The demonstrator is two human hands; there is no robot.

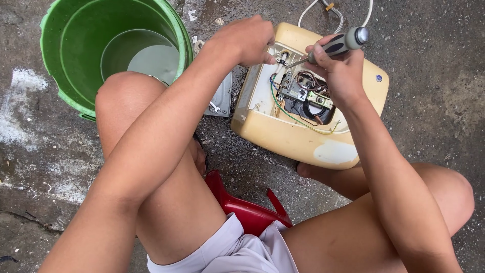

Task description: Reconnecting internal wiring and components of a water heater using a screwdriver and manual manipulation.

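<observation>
Gripping a grey-and-black-handled screwdriver (333, 46), right hand (341, 71) works inside the opened cream plastic appliance casing (283, 134); left hand (247, 38), fingers curled, steadies its rim beside the green plastic bucket (60, 65).

I am extending my left arm far and rightward across my raised left knee, with my left hand (246, 39) curled, knuckles up. I am closing my right hand (337, 65) in a fist grip, forearm running from near right toward it. Both knees are bent outward.
</observation>
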